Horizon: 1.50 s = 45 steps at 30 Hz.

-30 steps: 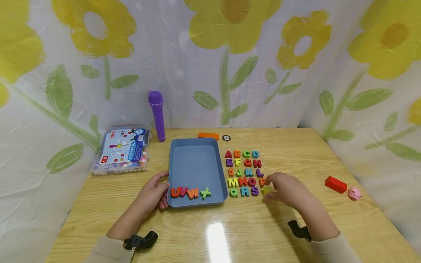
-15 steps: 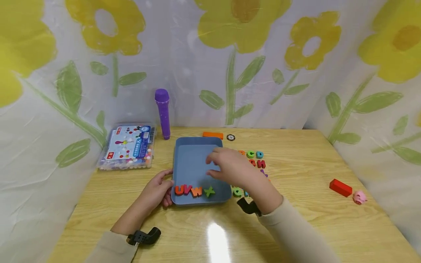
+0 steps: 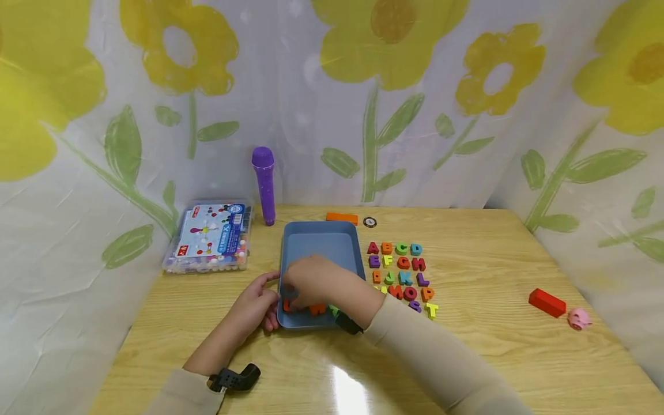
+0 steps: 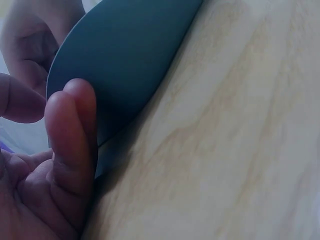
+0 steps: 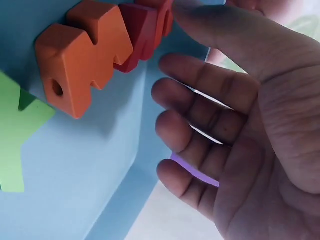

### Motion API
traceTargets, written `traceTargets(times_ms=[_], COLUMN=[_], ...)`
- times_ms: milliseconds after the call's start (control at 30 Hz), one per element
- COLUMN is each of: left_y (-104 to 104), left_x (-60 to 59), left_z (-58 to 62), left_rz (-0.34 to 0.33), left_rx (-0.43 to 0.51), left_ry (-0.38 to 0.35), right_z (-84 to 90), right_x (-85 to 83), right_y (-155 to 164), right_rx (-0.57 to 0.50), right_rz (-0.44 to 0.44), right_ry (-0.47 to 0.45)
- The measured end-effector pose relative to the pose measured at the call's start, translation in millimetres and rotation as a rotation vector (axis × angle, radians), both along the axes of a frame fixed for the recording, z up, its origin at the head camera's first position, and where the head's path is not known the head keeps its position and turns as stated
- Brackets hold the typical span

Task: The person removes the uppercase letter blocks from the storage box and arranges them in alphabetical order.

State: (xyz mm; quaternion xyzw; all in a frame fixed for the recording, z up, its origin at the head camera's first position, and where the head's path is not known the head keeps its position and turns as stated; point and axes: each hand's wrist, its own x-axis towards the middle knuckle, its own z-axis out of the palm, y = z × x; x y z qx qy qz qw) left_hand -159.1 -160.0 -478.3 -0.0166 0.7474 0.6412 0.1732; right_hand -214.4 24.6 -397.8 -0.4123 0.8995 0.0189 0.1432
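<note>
Head view. Blue tray (image 3: 320, 245): shallow rounded-corner plastic, on the wooden surface (image 3: 482, 346). Left hand (image 3: 257, 304) holds its near-left corner, fingers curled at the rim. Right hand (image 3: 311, 280) reaches down over the letter blocks (image 3: 317, 309) at the tray's near wall; whether it grasps one cannot be told here. Further letters (image 3: 399, 271) lie in rows right of the tray.

Left wrist view. Tray wall (image 4: 130, 55): smooth, matte, likely stiff and light. Left fingers (image 4: 70, 130) press against its outer edge.

Right wrist view. Orange block (image 5: 80, 65), red block (image 5: 140, 35), green block (image 5: 15, 135): thick, flat-faced, square-edged, probably painted wood; light, rigid, not fragile. Best pinched across opposite side faces. Right fingers (image 5: 200, 130) relaxed, gripping nothing; the thumb seems to touch the far end of the row.
</note>
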Motion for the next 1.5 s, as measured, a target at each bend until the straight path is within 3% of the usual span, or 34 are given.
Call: traceTargets(times_ms=[467,733,967,1100,1333,1500], left_y=[5.1,7.9,10.7,11.0,9.3,7.1], left_x=[2.6,3.8,3.3,3.2,2.7,1.7], left_z=[-3.3,-3.7,-0.4,0.7,3.3,2.8], left_rz=[0.019,0.012,0.027,0.032,0.031,0.037], left_rx=[-0.004,0.012,0.008,-0.006,-0.027,-0.039], left_ry=[0.001,-0.005,-0.008,-0.016,-0.008,-0.008], right_z=[-10.9,-3.9,30.9,41.5,24.2,-0.2], right_x=[6.6,4.7,7.2,15.4,41.5,63.1], right_y=[-2.7,9.1,62.9,110.7,178.6,194.4], right_rx=[0.035,-0.023,-0.185,-0.269,-0.277,-0.279], right_rz=[0.028,-0.025,-0.092,-0.203,-0.394,-0.399], right_ry=[0.037,-0.022,-0.008,0.002,-0.026,-0.087])
